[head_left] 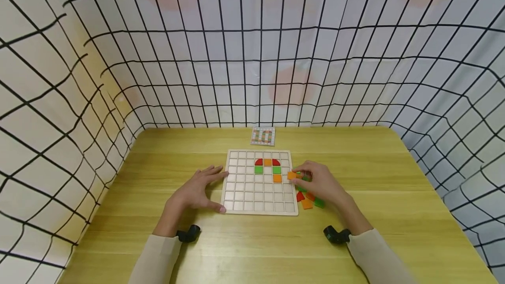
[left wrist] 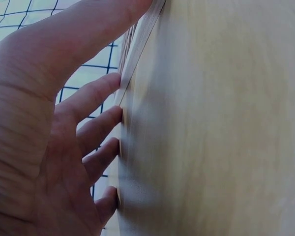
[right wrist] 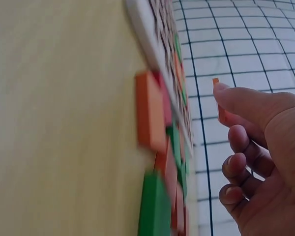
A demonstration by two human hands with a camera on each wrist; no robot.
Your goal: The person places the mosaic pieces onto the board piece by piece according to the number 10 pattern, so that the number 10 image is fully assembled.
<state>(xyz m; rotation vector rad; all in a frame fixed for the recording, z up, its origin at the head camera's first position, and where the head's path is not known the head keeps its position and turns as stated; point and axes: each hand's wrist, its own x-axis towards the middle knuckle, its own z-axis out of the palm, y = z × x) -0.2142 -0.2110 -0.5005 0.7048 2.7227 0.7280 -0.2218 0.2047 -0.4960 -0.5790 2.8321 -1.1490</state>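
One square orange tile (head_left: 292, 175) — pinched in right hand (head_left: 318, 181) — points left.

The right hand (head_left: 318, 182) hides part of the tile pile (head_left: 307, 204), and the pattern on the card (head_left: 262, 136) is too small to read. Up close, one green tile (right wrist: 155, 206) blurs; the left hand (left wrist: 44, 123) runs past its wrist view's edges.

Card (head_left: 263, 136) behind brd (head_left: 258, 197), loose pcs (head_left: 307, 204) R of brd, all on tbl (head_left: 252, 249).
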